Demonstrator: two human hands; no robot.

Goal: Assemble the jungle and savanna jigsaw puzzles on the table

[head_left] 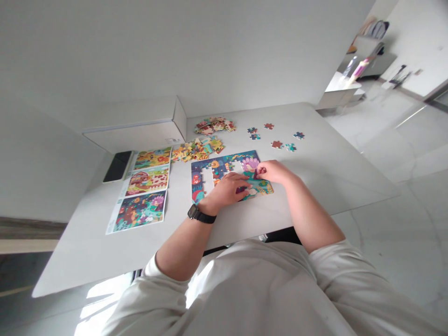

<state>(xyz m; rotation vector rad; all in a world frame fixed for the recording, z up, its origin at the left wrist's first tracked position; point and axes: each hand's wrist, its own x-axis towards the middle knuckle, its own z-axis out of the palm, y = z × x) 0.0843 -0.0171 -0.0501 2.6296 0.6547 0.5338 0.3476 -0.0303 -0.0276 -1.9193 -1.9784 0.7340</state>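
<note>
Puzzle (217, 170): one, flat card, part-built, white gaps, mid-table | left hand (229, 189): flat on it, fingers together | right hand (275, 171): pinching one dark piece (256, 173) over its right part | loose pieces (276, 144): six, knobbed, beyond | heaps (198, 150): two | sheet (143, 189): one, three pictures | box (140, 128): white | phone (118, 166): black

Both arms are stretched forward and bent at the elbows, and the lower arms are left bare. The left hand (229, 189) is laid flat, palm down, with its fingers (241, 178) spread out toward the right. The right hand (275, 171) is held just beside it, with its fingers (262, 171) curled in and pinched together at the tips. The fingertips of both hands are brought very close together.
</note>
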